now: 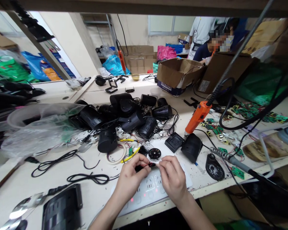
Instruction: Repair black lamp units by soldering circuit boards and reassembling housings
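Round black speaker disc sits just above my fingertips at the near middle of the bench, over the far edge of a white power strip whose red lights glow near my wrists; I see my left hand pinched narrow on thin red and black wires that run toward the disc, and my right hand closed the same way on the other side of those wires, thumb and forefinger meeting close to a small white piece that I cannot make out. Both of my hands hover above the strip, nearly touching each other. Just beyond the disc lies a yellow-handled tool beside a small green board, and behind that a heap of black speaker housings tangled with leads. To the right of the disc a square black part lies next to a rounded black housing, with an orange electric screwdriver hanging tip-down above them on a coiled cable. Green circuit boards are scattered farther right. Near my left a black cord loops across the table, and a clear plastic bag lies beyond it. At the far side a person bends behind an open cardboard box
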